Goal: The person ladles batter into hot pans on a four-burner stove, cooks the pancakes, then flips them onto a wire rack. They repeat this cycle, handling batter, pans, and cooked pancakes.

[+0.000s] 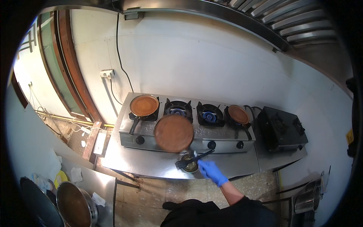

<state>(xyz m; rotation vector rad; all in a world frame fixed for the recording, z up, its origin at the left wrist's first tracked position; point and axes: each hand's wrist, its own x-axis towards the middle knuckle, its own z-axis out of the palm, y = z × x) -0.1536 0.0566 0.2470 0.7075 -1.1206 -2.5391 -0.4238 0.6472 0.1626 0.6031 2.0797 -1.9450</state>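
Note:
My right hand, in a blue glove, is closed near the rim of a small metal bowl of yellowish liquid. It appears to grip the handle of a round brown-coated frying pan, which is blurred and tilted over the front of the stove; the grip is partly hidden. A black basting brush lies across the bowl, its handle pointing up to the right. My left hand is out of view. Similar pans sit on the far left burner and the far right burner.
Blue flames burn on the two middle burners of the steel gas stove. A black portable stove stands at right. On a side table at lower left are a large steel bowl, a dark round pan and crumpled papers.

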